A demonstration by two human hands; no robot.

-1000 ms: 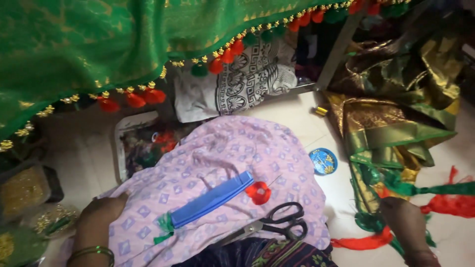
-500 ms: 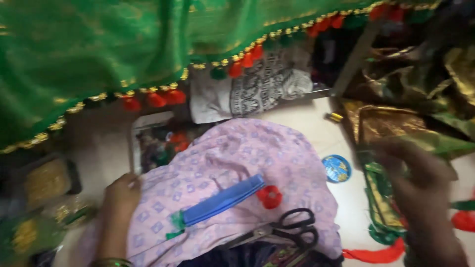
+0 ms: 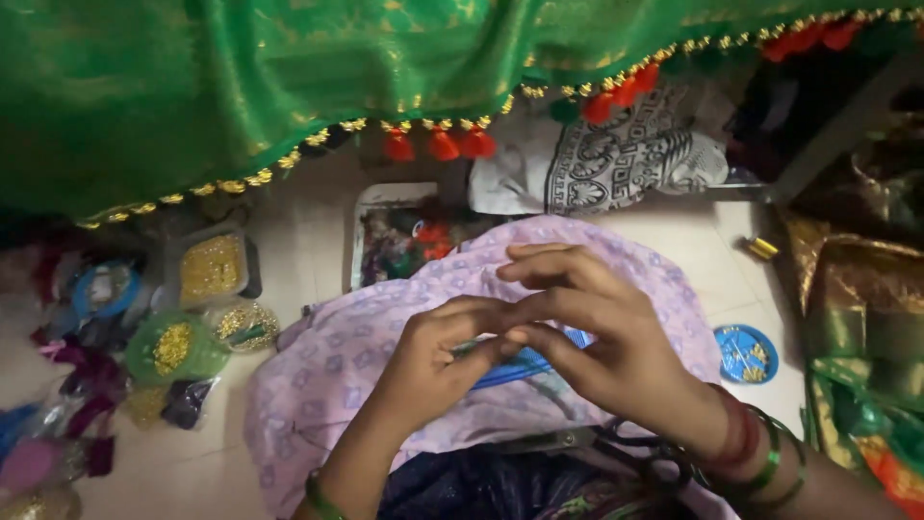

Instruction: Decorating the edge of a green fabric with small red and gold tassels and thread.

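Both hands meet fingertip to fingertip, left hand (image 3: pixel 433 361), right hand (image 3: pixel 606 351).

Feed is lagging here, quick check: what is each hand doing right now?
Left hand: fingers pinched shut at the right hand's fingertips over the lilac cloth; held item cannot be told.
Right hand: fingers partly curled, fingertips meeting the left; held item cannot be told.

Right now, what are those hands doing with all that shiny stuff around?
A person sits over a lilac printed cloth on their lap. The left hand and right hand meet above it, fingertips pinched together over a blue strip; what they pinch is too small to tell. Green cloth with red tassels hangs above. Tubs of gold beads sit on the floor beside them.
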